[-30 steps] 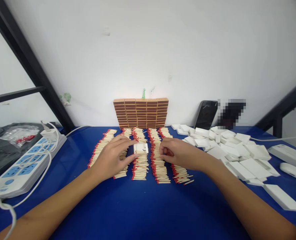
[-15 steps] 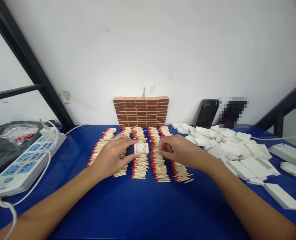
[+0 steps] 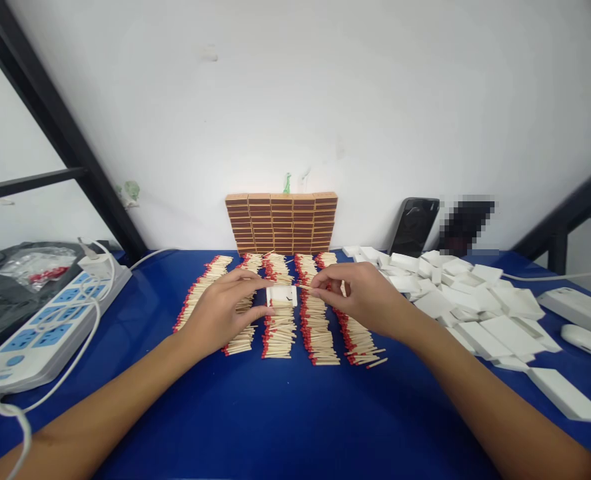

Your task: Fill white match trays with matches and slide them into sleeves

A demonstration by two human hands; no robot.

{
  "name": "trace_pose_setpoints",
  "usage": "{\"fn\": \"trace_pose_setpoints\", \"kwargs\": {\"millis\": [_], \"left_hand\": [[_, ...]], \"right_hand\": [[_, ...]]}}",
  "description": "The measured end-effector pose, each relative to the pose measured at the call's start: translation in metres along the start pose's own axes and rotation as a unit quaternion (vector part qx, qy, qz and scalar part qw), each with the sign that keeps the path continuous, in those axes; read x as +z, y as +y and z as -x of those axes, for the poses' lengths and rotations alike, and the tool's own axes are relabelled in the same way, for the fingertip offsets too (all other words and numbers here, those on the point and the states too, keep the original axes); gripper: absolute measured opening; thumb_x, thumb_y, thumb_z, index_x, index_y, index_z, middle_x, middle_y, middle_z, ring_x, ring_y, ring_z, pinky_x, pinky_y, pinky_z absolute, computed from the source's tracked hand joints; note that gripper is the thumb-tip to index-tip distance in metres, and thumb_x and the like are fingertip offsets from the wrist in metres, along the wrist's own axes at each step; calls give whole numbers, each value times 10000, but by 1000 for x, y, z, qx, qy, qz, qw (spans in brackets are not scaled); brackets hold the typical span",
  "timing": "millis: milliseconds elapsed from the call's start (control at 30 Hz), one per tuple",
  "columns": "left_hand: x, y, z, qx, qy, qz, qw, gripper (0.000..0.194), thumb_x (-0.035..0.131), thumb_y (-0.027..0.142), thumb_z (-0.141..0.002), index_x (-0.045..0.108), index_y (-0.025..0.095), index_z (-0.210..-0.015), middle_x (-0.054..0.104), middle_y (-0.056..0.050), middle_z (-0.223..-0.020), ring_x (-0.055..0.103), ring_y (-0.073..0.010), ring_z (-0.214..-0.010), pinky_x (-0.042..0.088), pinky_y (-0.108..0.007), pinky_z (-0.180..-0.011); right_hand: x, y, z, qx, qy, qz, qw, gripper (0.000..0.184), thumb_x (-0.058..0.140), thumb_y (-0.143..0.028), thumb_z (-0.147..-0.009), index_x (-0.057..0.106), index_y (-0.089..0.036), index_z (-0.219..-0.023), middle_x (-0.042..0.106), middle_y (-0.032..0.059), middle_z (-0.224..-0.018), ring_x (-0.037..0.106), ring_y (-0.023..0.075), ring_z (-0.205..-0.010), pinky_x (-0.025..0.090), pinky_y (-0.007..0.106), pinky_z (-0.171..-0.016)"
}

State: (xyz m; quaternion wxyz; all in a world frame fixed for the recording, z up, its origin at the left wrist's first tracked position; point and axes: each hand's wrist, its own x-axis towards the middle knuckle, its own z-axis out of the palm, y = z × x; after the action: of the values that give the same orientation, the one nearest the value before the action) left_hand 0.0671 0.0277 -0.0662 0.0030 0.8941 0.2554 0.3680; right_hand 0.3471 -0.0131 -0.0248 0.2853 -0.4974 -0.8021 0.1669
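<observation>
My left hand (image 3: 228, 307) grips a small white matchbox tray (image 3: 282, 294) by its left end, thumb below and fingers above. A dark curved mark shows inside the tray. Just right of it, my right hand (image 3: 352, 293) pinches a matchstick (image 3: 304, 287) between thumb and fingertips, its length pointing left toward the tray. Beneath both hands lie several rows of red-headed matches, among them the middle row (image 3: 279, 337) under the tray and another row (image 3: 320, 333) under my right fingertips. My left hand partly covers the rows on the left.
Stacked brown matchboxes (image 3: 282, 223) stand against the wall. A heap of white trays (image 3: 465, 293) spreads on the right, near a leaning black phone (image 3: 415, 227) and a white earbud case (image 3: 586, 339). At left lie a power strip (image 3: 50, 327) with white cables and a plastic bag (image 3: 38, 267).
My right hand has shifted slightly left toward the tray, and a matchstick now shows between its fingertips. My left hand holds the tray in nearly the same place.
</observation>
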Motion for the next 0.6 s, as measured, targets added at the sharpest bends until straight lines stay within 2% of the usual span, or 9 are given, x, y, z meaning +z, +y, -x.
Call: {"fn": "trace_pose_setpoints", "kwargs": {"millis": [167, 333, 600], "left_hand": [[1, 8, 0, 0, 2, 4, 1000, 410, 769, 398, -895, 707, 205, -1252, 721, -100, -1090, 698, -222, -1024, 614, -380, -906], [3, 14, 2, -6, -3, 16, 1000, 422, 764, 402, -901, 703, 238, -1285, 719, -99, -1090, 704, -222, -1011, 622, -385, -901], [4, 15, 5, -5, -14, 25, 1000, 438, 771, 367, -900, 690, 232, -1308, 726, -96, -1084, 701, -232, -1049, 613, -391, -924]], "right_hand": [[10, -9, 4, -42, 16, -8, 999, 155, 654, -294, -962, 723, -218, -845, 634, -5, -727, 527, 133, -630, 408, 270, -594], [22, -13, 6, -82, 19, -3, 996, 98, 661, -194, -936, 713, -203, -854, 636, -1, -783, 516, 126, -658, 409, 266, -639], [32, -12, 7, -70, 12, 10, 997, 96, 674, -129, -908, 735, -187, -863, 627, 4, -807, 539, 129, -695, 410, 269, -654]]}}
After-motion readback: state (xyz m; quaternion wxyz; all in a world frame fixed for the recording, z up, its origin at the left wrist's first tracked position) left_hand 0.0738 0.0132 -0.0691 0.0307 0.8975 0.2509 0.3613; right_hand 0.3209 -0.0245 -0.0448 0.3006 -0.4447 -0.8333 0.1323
